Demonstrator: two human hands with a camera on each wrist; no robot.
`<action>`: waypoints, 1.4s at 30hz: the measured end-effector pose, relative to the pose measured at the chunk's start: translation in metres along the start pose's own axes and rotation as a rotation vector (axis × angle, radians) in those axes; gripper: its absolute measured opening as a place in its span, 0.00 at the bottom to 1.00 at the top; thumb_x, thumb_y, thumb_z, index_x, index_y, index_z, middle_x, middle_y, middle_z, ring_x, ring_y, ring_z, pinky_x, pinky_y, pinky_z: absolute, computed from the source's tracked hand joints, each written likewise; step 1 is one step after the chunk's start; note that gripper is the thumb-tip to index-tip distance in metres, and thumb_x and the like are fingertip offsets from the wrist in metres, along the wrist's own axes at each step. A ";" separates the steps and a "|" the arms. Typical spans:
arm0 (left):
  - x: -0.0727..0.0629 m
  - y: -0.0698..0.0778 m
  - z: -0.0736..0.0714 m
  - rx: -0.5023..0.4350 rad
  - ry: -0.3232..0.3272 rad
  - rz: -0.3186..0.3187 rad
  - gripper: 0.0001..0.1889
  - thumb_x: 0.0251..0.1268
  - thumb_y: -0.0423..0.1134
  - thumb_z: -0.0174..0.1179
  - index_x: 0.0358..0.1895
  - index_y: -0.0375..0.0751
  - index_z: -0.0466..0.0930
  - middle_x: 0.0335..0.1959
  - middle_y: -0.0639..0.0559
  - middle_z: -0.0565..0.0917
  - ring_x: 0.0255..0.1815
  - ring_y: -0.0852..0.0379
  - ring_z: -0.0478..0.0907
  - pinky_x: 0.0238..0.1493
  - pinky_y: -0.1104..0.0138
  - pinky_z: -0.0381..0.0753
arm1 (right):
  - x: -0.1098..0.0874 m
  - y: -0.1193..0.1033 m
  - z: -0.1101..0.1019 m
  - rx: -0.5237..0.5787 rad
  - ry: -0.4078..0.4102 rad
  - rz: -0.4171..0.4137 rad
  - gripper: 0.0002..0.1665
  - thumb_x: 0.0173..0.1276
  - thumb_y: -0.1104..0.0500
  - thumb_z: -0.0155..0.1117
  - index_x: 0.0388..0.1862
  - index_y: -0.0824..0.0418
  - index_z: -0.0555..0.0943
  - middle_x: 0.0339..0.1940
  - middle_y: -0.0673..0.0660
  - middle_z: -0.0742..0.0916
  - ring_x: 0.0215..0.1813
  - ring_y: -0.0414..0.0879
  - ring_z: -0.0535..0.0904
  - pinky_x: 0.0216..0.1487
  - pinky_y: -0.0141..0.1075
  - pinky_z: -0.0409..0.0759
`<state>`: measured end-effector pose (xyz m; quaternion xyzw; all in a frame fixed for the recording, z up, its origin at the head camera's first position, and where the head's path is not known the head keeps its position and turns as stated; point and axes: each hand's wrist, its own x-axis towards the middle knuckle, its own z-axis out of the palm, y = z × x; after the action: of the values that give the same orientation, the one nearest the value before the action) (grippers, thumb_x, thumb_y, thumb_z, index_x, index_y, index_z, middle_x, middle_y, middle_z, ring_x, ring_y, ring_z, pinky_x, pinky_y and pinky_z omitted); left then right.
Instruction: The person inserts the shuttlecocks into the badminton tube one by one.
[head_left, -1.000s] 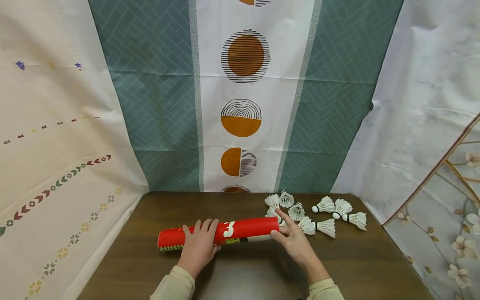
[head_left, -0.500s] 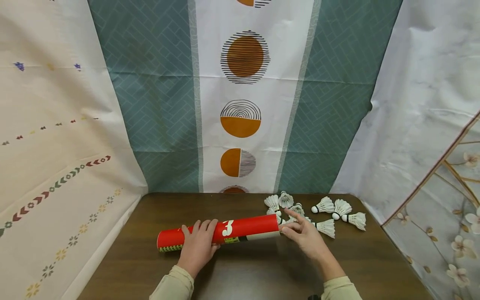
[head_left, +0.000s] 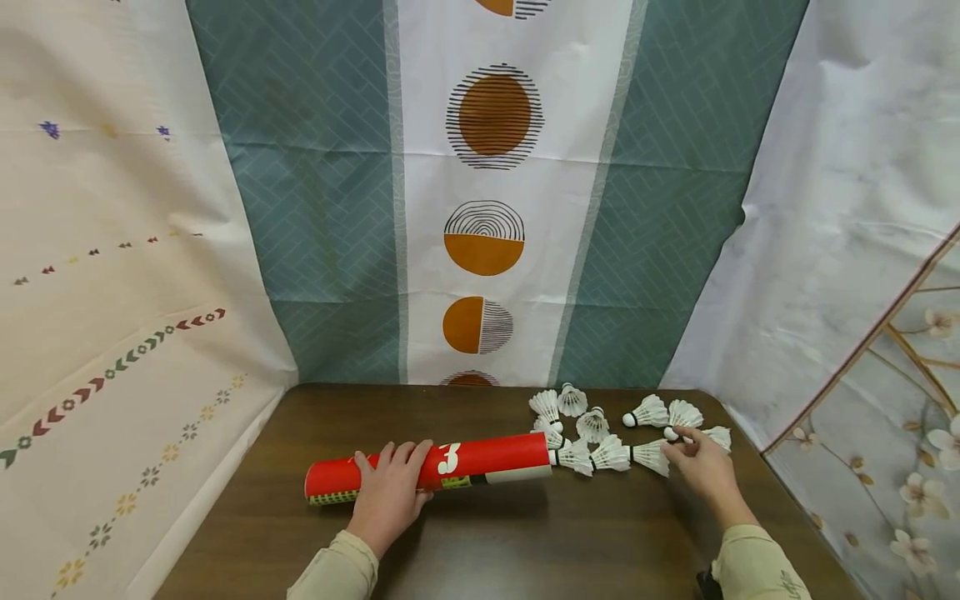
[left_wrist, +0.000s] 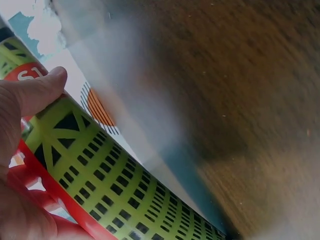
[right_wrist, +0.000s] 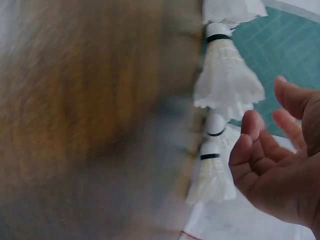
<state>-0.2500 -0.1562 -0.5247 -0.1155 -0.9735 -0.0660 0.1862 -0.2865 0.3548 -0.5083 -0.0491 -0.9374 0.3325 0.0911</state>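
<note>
Gripping the red tube (head_left: 498, 457) a little left of its middle, the left hand (head_left: 393, 496) has fingers over the top and thumb along the near side. The right hand (head_left: 705, 467) has a loose, empty grip, thumb and fingers apart, among the right-hand shuttlecocks (head_left: 647, 411); whether it touches one is unclear. The tube lies lengthwise over the surface (head_left: 525, 542), its right end up against the front shuttlecock (head_left: 577, 457), whose cork end meets the rim; how far in it sits cannot be told. Two more line up behind it, with others just beyond. The likeliest trouble seems a slackened left grip: the round tube could roll or swing, pulling its rim off the cork or nudging the nearby shuttlecocks out of place. Squeezing with the right hand could bend feathers, since the skirts look light and crowded.
</note>
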 end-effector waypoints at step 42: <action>0.001 -0.002 -0.013 0.042 -0.011 -0.083 0.46 0.41 0.50 0.89 0.68 0.51 0.78 0.59 0.43 0.86 0.62 0.35 0.80 0.64 0.16 0.64 | -0.024 -0.115 0.043 0.564 -0.201 -0.054 0.35 0.73 0.57 0.74 0.77 0.58 0.76 0.50 0.61 0.94 0.45 0.39 0.89 0.48 0.31 0.85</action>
<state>-0.2471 -0.1601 -0.5125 -0.0715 -0.9796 -0.0524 0.1803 -0.2750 0.2362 -0.4718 0.0365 -0.8132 0.5806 0.0165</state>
